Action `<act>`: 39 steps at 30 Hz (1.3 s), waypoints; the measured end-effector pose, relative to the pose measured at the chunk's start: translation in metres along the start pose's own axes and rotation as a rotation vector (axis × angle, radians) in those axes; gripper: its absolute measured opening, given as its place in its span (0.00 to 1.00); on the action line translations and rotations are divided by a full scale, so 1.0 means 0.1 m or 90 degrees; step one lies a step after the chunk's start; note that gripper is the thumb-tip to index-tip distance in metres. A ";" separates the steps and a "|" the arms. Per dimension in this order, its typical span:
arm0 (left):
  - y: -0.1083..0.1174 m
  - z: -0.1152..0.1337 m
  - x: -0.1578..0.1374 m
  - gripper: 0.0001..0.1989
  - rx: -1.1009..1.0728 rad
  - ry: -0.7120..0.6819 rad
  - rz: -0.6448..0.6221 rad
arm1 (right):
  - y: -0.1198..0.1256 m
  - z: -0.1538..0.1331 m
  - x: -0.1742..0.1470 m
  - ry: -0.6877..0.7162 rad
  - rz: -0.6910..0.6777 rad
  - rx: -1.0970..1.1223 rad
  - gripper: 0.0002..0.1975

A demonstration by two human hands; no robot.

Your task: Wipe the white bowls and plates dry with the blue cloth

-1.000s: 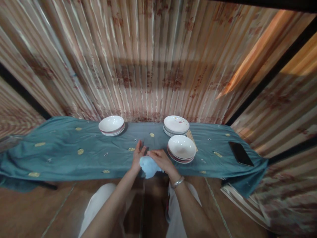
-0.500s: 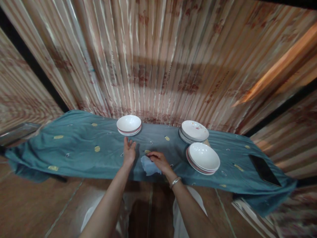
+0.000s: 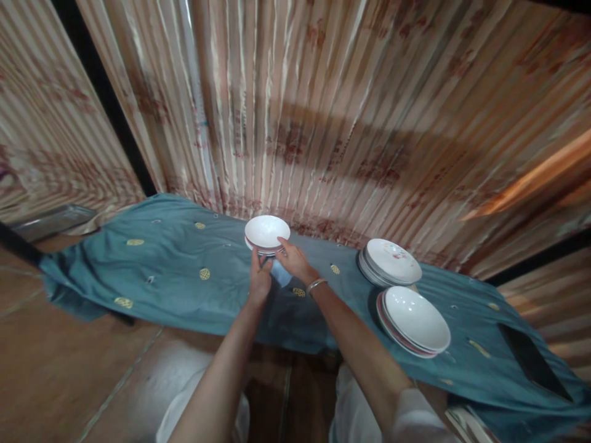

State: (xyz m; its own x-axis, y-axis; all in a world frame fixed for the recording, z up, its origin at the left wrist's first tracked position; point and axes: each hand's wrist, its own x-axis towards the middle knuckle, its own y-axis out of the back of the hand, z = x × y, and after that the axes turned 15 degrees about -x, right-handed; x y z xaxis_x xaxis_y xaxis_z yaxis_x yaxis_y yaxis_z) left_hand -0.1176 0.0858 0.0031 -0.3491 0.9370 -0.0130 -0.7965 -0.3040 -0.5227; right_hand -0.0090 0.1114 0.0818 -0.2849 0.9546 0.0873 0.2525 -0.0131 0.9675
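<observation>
A small stack of white bowls [image 3: 264, 229] with a reddish band stands near the table's back edge. At its front, my left hand [image 3: 260, 280] has its fingers closed on the lower edge of the top bowl; some fingertips are hidden. My right hand [image 3: 295, 261], with a bracelet on the wrist, reaches over the bowl's front right rim with a finger. Below that hand hangs a pale blue cloth [image 3: 281, 274], caught in its lower fingers.
To the right stand a stack of plates [image 3: 392, 261] with a floral top one and, in front, a second stack of white bowls [image 3: 418, 320]. A dark flat object [image 3: 533, 360] lies at the right end of the teal tablecloth [image 3: 175, 295]. A pleated curtain [image 3: 295, 123] hangs behind.
Both hands have moved forward to the small bowl stack. My left hand has closed on the bowl, and my right hand has brought the cloth to its rim. The view has shifted.
</observation>
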 end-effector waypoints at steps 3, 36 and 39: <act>-0.02 0.02 -0.01 0.41 -0.024 0.023 -0.013 | 0.01 -0.03 0.14 0.024 -0.044 -0.056 0.23; -0.15 0.35 -0.73 0.17 -0.306 0.249 -0.049 | 0.00 0.00 -1.29 -0.022 0.149 -0.073 0.13; -0.11 0.25 -0.85 0.16 -0.254 0.300 -0.042 | -0.11 0.08 -1.51 -0.040 0.131 -0.044 0.14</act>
State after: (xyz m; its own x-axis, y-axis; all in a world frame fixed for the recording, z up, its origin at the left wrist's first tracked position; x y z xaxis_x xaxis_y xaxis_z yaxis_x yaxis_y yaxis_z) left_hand -0.0912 0.0058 0.0311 0.0220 0.9545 -0.2974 -0.5311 -0.2409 -0.8124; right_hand 0.0386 -0.0305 0.0557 -0.1755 0.9464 0.2710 0.2353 -0.2270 0.9451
